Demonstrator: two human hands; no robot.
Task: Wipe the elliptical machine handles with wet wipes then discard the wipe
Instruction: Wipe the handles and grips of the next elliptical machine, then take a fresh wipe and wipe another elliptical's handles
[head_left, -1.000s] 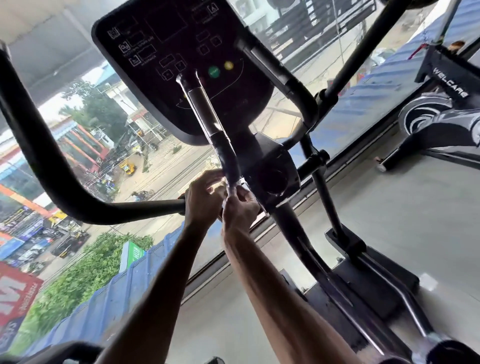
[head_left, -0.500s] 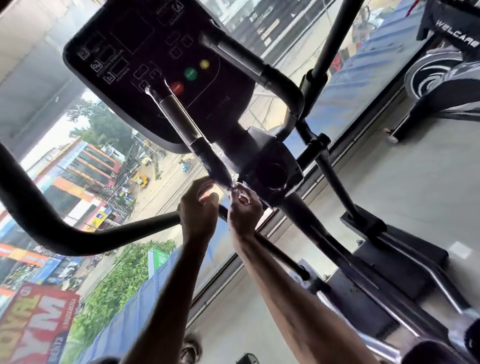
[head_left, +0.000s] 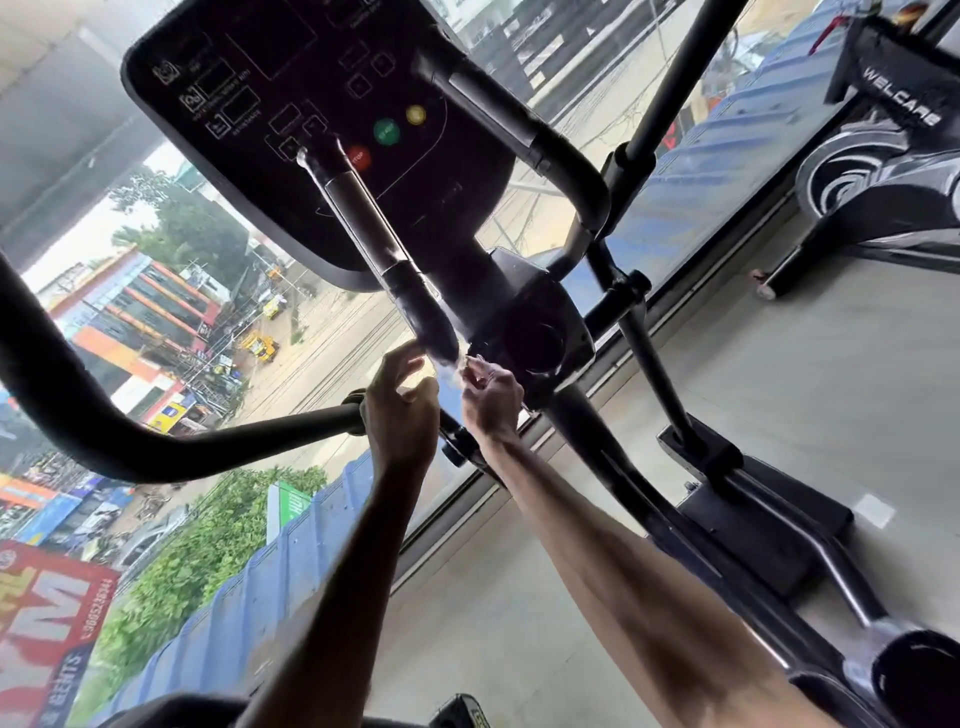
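Wiping is going on, low on the inner handle (head_left: 415, 306).
Both hands, left hand (head_left: 402, 410) and right hand (head_left: 491, 397), are pinching a wipe (head_left: 451, 366) there; other handles and discarding are probably remaining.

A single wide-angle view from a camera worn on the person's head, tilted sideways and looking forward and slightly down along both forearms. The left hand (head_left: 400, 415) and right hand (head_left: 491, 397) sit near the frame's centre, close to the lens. Just above the hands looms the console (head_left: 291, 130); beyond them, a window (head_left: 182, 322) faces a street far below.
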